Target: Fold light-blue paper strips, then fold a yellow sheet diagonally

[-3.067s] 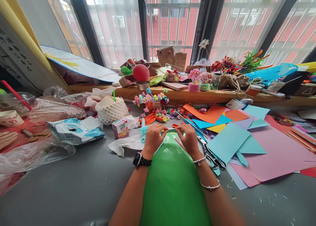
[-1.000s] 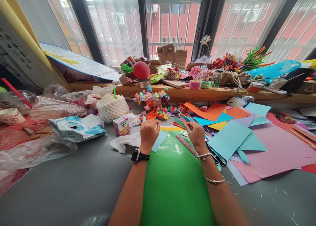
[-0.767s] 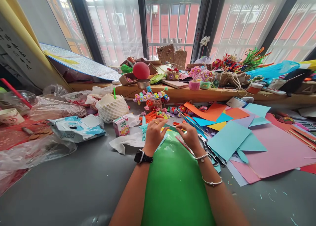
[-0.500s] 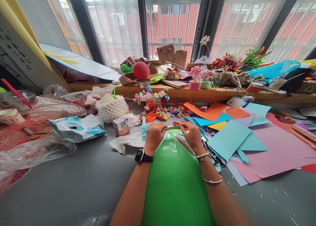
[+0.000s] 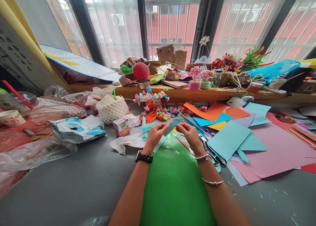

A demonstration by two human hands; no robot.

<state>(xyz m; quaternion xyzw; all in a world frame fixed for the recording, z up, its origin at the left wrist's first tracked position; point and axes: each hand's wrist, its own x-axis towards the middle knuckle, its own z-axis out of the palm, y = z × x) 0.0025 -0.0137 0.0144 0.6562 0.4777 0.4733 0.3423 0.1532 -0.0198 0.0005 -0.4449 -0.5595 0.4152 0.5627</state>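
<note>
A grey surface (image 5: 74,193) is stretching below a barred window (image 5: 172,25), which is filling twelve o'clock and letting in the pink building outside. Taking the hands as the centre of the clock, a green mat (image 5: 177,193) is running down to six o'clock between the forearms.

Above its far end, the left hand (image 5: 156,134) is clamping a blue-green strip of paper (image 5: 173,124) between thumb and fingers, the strip slanting up toward one o'clock. The right hand (image 5: 189,134) is holding its fingertips close together just beside the strip; whether they are gripping it, I cannot tell.

A ruler (image 5: 184,143) is lying at five o'clock, partly under the right hand, and scissors (image 5: 214,158) are resting at four. A large pink sheet (image 5: 278,147) is spreading out at three o'clock, while orange paper (image 5: 209,112) is lying at two.

At nine o'clock a small box (image 5: 121,126) is standing near a pack of wipes (image 5: 77,129); at ten a fruit in white netting (image 5: 112,108) is sitting with a green straw poking out. Small flowers (image 5: 151,97) are clustering at eleven, and beyond them a wooden ledge (image 5: 182,96) is carrying crafts and a red ball (image 5: 141,70). A yellow curtain (image 5: 22,28) is hanging at ten o'clock.
</note>
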